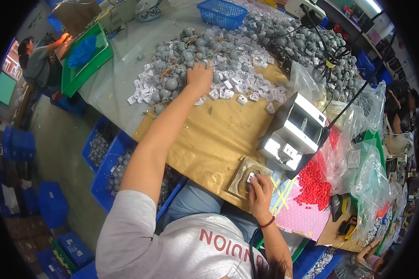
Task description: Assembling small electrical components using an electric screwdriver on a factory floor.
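Note:
My left hand (pixel 200 78) reaches out to the pile of grey round parts (pixel 171 83) and small white plastic pieces (pixel 228 93). Its fingers curl down among them, and what they grip is hidden. Near the table's front edge, my right hand (pixel 261 194) pinches a small white plastic piece (pixel 251 177) at its fingertips. This piece is over a square metal block (pixel 239 183) with a rounded hollow, lying on the brown table covering. Just beyond the block stands a white and black box-shaped device (pixel 299 126).
Red small parts (pixel 313 183) lie on a pink sheet (pixel 307 211) to the right, beside clear plastic bags (pixel 370 169). A blue basket (pixel 222 15) stands at the back. Blue bins (pixel 103 183) hold parts below the left edge. A person sits by a green tray (pixel 91 65).

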Available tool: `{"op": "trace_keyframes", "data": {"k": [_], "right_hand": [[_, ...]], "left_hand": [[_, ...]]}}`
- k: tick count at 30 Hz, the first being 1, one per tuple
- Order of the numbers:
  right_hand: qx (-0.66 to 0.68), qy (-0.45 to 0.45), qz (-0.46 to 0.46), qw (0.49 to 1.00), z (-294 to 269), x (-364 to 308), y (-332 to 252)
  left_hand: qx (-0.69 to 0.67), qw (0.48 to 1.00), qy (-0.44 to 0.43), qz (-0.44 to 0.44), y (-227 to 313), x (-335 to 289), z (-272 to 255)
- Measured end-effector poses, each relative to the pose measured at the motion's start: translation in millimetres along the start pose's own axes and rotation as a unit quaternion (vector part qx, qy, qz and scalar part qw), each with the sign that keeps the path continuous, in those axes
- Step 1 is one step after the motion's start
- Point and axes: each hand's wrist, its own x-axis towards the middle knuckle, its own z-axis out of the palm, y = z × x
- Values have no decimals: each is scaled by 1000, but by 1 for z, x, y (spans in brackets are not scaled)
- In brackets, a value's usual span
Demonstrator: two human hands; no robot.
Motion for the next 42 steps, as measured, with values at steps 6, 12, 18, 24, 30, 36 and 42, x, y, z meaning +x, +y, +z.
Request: {"op": "trace_keyframes", "data": {"k": [6,12,18,24,30,36,42], "right_hand": [[77,78,68,992,-16,3,2],[101,90,21,991,-32,33,-13],[133,86,20,987,-39,30,-18],[158,103,30,982,-40,41,-25],[154,98,1,983,-38,50,-25],[150,107,-8,983,-43,69,-38],[170,107,-27,979,-39,85,-42]], "left_hand": [[-429,897,3,103,44,-23,-93],[-530,837,-109,82,68,-61,-55],[-302,941,-118,95,70,-74,-47],[-552,815,-166,-61,84,-71,-113],[-453,862,-225,-45,64,-91,-97],[-609,767,-197,-48,68,-100,-111],[-710,653,-247,-99,65,-101,-94]]}}
